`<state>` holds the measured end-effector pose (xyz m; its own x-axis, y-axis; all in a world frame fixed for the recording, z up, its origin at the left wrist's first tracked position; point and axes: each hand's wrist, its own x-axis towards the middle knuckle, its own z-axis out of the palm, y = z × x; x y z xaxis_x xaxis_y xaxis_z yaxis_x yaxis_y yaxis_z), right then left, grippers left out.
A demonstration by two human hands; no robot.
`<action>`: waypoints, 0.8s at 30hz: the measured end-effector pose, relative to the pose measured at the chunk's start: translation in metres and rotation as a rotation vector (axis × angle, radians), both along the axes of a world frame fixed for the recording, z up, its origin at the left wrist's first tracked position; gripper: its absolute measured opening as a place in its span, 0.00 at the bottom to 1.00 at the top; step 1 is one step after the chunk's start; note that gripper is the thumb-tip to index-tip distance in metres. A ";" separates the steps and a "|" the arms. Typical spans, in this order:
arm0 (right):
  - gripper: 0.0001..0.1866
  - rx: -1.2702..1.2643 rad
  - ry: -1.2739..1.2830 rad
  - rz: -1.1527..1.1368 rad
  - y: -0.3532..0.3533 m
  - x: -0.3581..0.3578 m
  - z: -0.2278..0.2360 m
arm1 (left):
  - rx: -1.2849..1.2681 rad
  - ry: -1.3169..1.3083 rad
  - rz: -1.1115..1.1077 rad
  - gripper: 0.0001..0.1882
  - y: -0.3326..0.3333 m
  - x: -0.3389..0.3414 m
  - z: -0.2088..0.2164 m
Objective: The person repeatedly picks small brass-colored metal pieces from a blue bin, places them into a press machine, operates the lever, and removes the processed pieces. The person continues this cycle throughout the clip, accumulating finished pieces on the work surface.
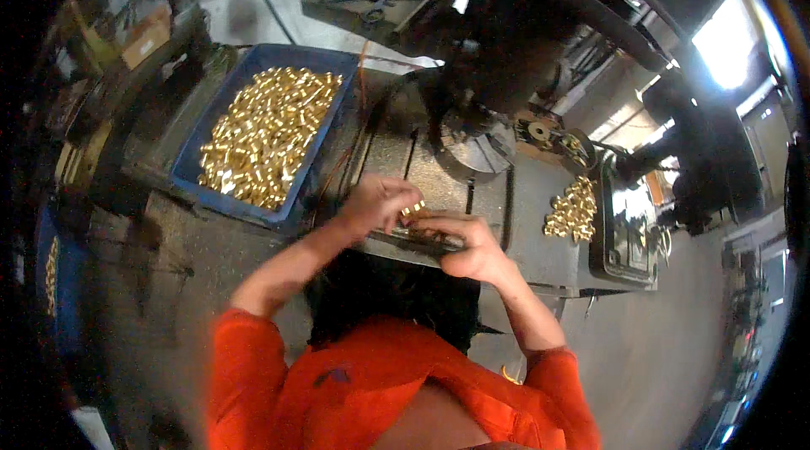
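Both hands meet over the front edge of the slotted metal machine table (pixel 439 190). Between their fingertips shine small brass fittings (pixel 413 210), partly covered by the fingers. My left hand (pixel 378 207) comes in from the left with its fingers bent and closed at the brass; it is a little blurred. From the other side, my right hand (pixel 469 246) curls its fingers round the brass, thumb lower down. How many pieces lie in the hands is hidden. Just beyond them stands a round metal chuck (pixel 479 146) on the machine table.
To the left, a blue bin (pixel 289 207) is heaped with brass fittings. A smaller brass pile (pixel 574 210) lies on the grey surface at right, beside a metal tray (pixel 629 252). Dark machinery (pixel 515 45) rises behind the chuck. Tools (pixel 375 5) rest on a plate at the back.
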<state>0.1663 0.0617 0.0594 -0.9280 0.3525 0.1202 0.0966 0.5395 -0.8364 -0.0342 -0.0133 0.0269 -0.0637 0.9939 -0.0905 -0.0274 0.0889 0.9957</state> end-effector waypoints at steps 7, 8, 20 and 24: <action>0.13 -0.403 -0.042 -0.130 0.003 0.022 -0.027 | 0.019 -0.188 -0.127 0.14 -0.005 0.040 -0.024; 0.13 -0.530 -0.018 -0.144 0.009 0.026 -0.031 | 0.057 -0.229 -0.174 0.14 -0.005 0.041 -0.022; 0.15 -0.217 0.078 -0.449 0.042 0.051 -0.035 | 0.083 -0.255 -0.019 0.16 0.039 0.023 -0.037; 0.24 -0.172 0.247 -0.476 0.069 0.077 0.000 | 0.139 -0.275 0.244 0.18 0.091 0.013 -0.053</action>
